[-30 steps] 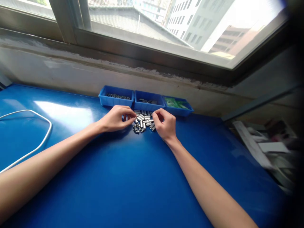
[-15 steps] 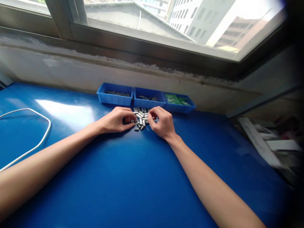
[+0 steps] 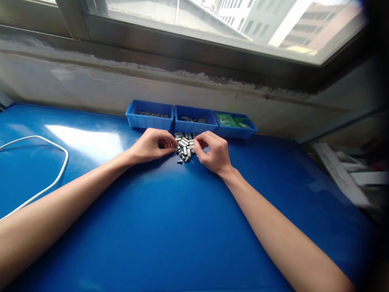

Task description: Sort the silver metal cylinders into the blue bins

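A small heap of shiny metal pieces (image 3: pixel 184 142), some short and cylinder-like, some longer and blocky, lies on the blue table between my hands. My left hand (image 3: pixel 153 145) is at the heap's left edge, thumb and fingertips pinched together. My right hand (image 3: pixel 215 153) is at the right edge, its thumb and forefinger also brought together in a pinch. What sits between the fingertips of either hand is too small to make out.
Behind the heap, three blue bins stand in a row against the wall: a left bin (image 3: pixel 148 121) with small metal parts, a middle bin (image 3: pixel 194 125) with larger metal parts, a right bin (image 3: pixel 235 132) with green packets. A white cable (image 3: pixel 62 166) curves across the table's left.
The whole view has shifted slightly, so bins and heap appear higher and further right. Both hands stay at the heap's edges in much the same pinched pose.
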Available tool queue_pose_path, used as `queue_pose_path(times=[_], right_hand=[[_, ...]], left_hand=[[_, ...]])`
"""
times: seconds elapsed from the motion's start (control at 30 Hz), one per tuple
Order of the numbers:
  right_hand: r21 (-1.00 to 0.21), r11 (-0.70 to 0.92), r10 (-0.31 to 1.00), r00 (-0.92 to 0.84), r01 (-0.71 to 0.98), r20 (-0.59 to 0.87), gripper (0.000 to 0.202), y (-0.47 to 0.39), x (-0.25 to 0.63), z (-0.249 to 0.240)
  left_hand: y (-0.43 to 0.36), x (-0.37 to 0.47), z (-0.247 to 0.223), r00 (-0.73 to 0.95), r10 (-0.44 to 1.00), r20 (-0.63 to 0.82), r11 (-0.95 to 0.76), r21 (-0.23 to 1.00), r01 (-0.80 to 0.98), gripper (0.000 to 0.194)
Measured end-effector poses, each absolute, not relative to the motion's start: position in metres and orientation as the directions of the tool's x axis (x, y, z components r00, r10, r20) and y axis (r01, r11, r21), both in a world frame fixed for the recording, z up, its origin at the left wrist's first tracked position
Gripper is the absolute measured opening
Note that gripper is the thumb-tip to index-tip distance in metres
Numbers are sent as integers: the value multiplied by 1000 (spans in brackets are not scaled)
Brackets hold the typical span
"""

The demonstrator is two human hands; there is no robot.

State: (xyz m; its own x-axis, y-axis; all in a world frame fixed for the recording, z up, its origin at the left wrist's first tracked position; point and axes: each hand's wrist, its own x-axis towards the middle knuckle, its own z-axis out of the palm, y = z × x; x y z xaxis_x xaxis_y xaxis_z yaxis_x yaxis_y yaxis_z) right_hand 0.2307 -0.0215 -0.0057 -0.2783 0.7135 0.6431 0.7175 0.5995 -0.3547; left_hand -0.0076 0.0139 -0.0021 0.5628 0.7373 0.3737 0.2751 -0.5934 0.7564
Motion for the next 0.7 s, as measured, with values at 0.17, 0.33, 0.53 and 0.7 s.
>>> queue_pose_path(times=[0.17,0.33,0.53,0.7], right_hand=[[-357,604,712,-281,713,643,14,-22,230,-5],[-374,581,739,-275,723,615,14,-22,231,-6],[-360,614,716,-305,702,628,14,-23,229,-4],[-345,627,708,-326,698,627,13,-23,229,-4]], left_hand=[[17,-8,-4,442,845,300,-415,889,191,31],[19,-6,4,382,897,223,-251,968,23,44],[22,-7,11,308,926,218,-214,976,-48,46],[28,-12,18,21,941,337,-337,941,0,42]])
